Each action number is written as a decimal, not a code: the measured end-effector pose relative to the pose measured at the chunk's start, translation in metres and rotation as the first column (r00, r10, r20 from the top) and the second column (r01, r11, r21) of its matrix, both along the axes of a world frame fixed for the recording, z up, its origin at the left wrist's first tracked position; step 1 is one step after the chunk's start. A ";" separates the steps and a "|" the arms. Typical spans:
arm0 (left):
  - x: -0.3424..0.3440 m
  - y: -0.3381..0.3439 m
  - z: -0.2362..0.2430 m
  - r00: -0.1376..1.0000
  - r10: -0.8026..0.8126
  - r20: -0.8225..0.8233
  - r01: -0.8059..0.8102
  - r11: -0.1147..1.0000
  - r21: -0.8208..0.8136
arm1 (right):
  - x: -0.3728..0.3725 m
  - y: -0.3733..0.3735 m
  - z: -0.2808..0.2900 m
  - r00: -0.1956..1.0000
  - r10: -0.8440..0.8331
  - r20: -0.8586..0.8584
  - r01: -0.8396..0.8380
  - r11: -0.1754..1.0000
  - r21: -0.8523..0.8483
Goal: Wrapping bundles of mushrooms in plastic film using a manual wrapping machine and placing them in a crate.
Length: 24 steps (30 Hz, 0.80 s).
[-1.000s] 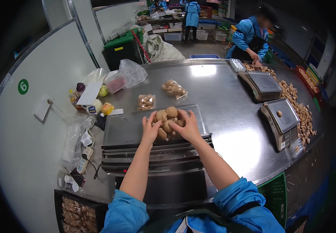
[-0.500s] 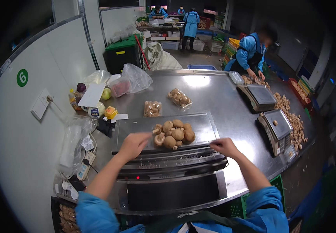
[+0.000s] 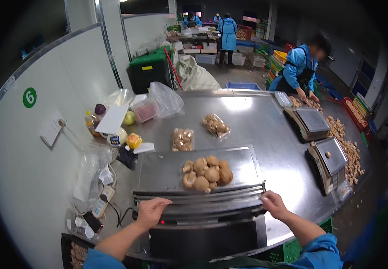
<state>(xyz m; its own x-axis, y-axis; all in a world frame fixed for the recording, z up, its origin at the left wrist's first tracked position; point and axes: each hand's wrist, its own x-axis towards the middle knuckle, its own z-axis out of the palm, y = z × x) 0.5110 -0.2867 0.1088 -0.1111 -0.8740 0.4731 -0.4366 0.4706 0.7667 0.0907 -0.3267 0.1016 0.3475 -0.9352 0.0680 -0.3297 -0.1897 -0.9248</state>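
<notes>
A pile of brown mushrooms (image 3: pixel 207 172) rests on the steel plate (image 3: pixel 153 168) of a wrapping machine, whose front holds rollers and a red light. Below the pile, my left hand (image 3: pixel 151 210) and my right hand (image 3: pixel 274 206) pinch a clear plastic film (image 3: pixel 216 199) at either side, stretched over the rollers. The film's edges are faint and slightly blurred. Behind the plate lie two wrapped packs of mushrooms (image 3: pixel 183 140) (image 3: pixel 215 125), one upright to the view and one askew.
Two scales (image 3: pixel 328 157) (image 3: pixel 310 119) and loose mushrooms (image 3: pixel 351 154) line the right side. A co-worker (image 3: pixel 299 67) handles mushrooms at the far right corner. Bags, produce and a power strip (image 3: pixel 102 201) crowd the left beside a white wall (image 3: pixel 32 152). Other workers (image 3: pixel 227 36) stand behind.
My hands have left the mushroom pile and come down toward me to the film, now pinched at both sides. The pile stays on the plate; the whole view has shifted.
</notes>
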 end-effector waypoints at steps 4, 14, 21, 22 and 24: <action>-0.031 -0.087 0.076 0.475 0.157 -0.866 -0.103 0.987 0.123 | 0.052 -0.079 0.076 0.627 -0.129 0.768 0.105 0.991 0.081; -0.032 -0.180 -0.068 0.890 -0.002 0.456 -0.030 0.997 0.064 | 0.094 -0.189 -0.054 0.868 -0.174 -0.466 -0.301 0.561 -0.771; -0.006 -0.091 -0.061 0.950 -0.257 0.178 0.194 0.931 0.309 | 0.083 -0.076 -0.023 0.989 0.093 -0.110 -0.101 0.992 -0.069; -0.010 -0.080 -0.058 0.946 -0.270 0.181 0.215 0.937 0.277 | 0.076 -0.068 -0.018 0.987 0.092 -0.134 -0.100 0.993 -0.057; -0.018 -0.065 -0.036 0.987 -0.160 0.029 0.130 0.883 0.451 | 0.070 -0.062 -0.011 0.981 0.103 -0.166 -0.109 0.994 -0.026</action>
